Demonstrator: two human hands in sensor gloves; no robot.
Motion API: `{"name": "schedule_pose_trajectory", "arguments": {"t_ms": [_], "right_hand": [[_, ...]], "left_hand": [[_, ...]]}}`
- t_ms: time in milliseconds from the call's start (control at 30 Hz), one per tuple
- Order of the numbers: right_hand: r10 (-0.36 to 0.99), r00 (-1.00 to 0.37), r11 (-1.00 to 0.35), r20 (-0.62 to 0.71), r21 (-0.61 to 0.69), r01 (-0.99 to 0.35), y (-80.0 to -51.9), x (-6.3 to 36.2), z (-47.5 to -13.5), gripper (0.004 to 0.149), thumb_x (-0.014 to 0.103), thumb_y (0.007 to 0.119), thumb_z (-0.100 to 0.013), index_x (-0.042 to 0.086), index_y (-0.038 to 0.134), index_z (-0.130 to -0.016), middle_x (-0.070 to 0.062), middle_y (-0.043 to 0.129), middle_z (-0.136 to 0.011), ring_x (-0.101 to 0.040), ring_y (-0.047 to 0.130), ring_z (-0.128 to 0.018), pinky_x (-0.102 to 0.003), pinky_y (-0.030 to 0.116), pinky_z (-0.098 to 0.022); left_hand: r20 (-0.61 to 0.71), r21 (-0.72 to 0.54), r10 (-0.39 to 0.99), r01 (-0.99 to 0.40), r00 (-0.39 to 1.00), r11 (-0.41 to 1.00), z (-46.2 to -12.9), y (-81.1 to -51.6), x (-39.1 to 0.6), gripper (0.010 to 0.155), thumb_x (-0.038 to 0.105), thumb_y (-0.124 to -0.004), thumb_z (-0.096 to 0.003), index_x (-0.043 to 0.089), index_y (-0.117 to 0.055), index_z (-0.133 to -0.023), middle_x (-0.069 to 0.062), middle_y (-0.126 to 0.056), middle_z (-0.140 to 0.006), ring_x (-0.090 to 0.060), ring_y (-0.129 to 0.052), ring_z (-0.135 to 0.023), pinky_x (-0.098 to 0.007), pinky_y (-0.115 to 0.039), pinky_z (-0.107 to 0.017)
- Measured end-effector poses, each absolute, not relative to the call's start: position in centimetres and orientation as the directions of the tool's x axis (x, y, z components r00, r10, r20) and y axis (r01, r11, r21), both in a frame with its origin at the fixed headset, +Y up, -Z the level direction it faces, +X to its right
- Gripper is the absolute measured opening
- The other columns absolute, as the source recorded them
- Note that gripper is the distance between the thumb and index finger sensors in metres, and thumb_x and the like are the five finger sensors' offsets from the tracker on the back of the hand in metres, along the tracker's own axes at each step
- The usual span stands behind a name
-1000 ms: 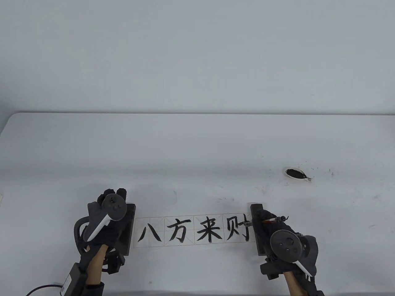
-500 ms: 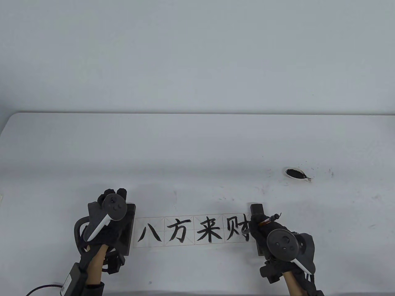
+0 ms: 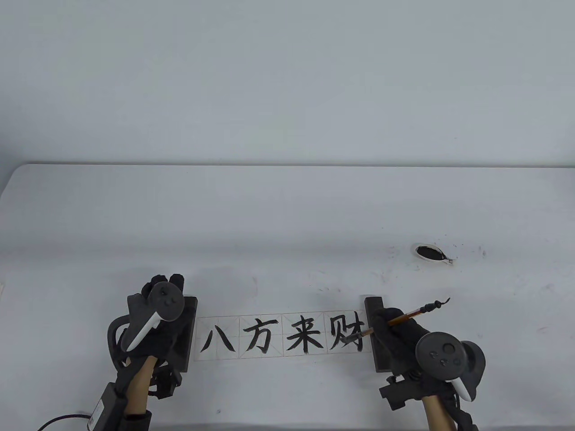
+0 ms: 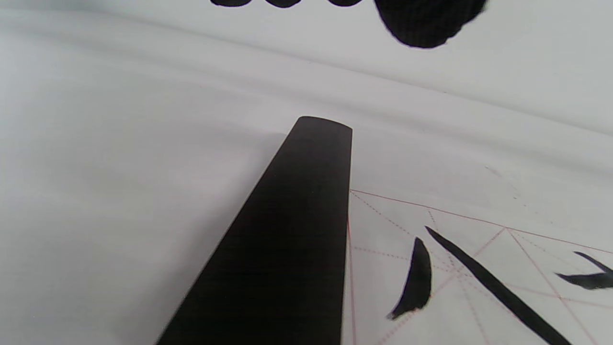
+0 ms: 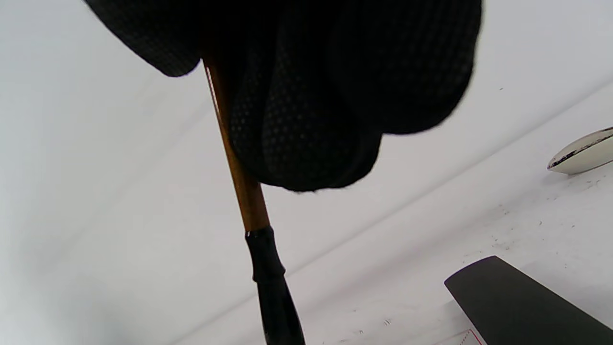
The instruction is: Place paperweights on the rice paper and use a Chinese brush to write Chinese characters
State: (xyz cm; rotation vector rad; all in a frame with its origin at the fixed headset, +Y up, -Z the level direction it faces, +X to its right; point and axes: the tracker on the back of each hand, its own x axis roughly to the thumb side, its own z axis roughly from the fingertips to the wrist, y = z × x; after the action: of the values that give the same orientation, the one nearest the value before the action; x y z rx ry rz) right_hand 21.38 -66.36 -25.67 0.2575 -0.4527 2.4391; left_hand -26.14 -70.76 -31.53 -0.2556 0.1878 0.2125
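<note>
A strip of gridded rice paper [image 3: 278, 354] lies near the table's front edge with black characters brushed in its squares. A dark paperweight [image 3: 190, 314] covers its left end, and my left hand [image 3: 155, 323] rests flat on that bar. The left wrist view shows the same paperweight [image 4: 287, 230] beside the first character. A second dark paperweight [image 3: 372, 306] holds the right end. My right hand [image 3: 395, 334] grips the brown-handled brush [image 3: 406, 317], its tip over the last character. In the right wrist view my gloved fingers [image 5: 306, 96] curl round the brush [image 5: 239, 182].
A small white ink dish [image 3: 430, 253] with black ink sits behind and to the right of the paper, with ink specks around it. The dish [image 5: 582, 155] also appears at the right edge of the right wrist view. A cable [image 3: 58, 421] trails off my left forearm.
My right hand has shifted right and tilted the brush, so the handle now slants up to the right. The last character has gained strokes. My left hand has stayed still.
</note>
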Motion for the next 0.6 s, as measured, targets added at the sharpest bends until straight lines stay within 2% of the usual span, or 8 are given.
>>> {"name": "schedule_pose_trajectory", "arguments": {"t_ms": [133,400,600], "right_hand": [[0.564,-0.772,-0.718,0.292,-0.288,-0.634,-66.4,21.6,-25.7,0.046,0.043,0.074,-0.051,0.005,0.088,-0.072,-0.007,0.104,-0.047,-0.017,0.105,-0.029,-0.027,0.089,-0.021],[0.595,-0.752,-0.679,0.283,-0.324,-0.659,-66.1,22.5,-25.9,0.046,0.04,0.076,-0.051,0.001,0.088,-0.073,-0.008,0.105,-0.046,-0.016,0.105,-0.028,-0.027,0.089,-0.02],[0.598,-0.727,-0.63,0.337,-0.363,-0.686,-64.1,24.0,-25.8,0.046,0.038,0.077,-0.052,0.0,0.087,-0.076,-0.01,0.104,-0.048,-0.018,0.105,-0.031,-0.028,0.089,-0.022]], "left_hand": [[-0.205,-0.222,0.188,-0.233,0.961,0.947,-31.5,-70.7,-26.1,0.079,0.054,-0.058,-0.055,0.038,-0.014,-0.119,-0.006,-0.014,-0.128,-0.035,-0.02,-0.121,-0.05,-0.014,-0.086],[-0.195,-0.21,0.235,-0.274,0.952,0.939,-31.4,-70.4,-26.4,0.079,0.054,-0.057,-0.055,0.038,-0.014,-0.119,-0.007,-0.014,-0.128,-0.035,-0.021,-0.121,-0.05,-0.014,-0.086],[-0.191,-0.153,0.234,-0.264,0.953,0.952,-31.0,-69.4,-26.4,0.079,0.054,-0.057,-0.0552,0.038,-0.013,-0.119,-0.005,-0.013,-0.128,-0.035,-0.02,-0.121,-0.05,-0.014,-0.086]]}}
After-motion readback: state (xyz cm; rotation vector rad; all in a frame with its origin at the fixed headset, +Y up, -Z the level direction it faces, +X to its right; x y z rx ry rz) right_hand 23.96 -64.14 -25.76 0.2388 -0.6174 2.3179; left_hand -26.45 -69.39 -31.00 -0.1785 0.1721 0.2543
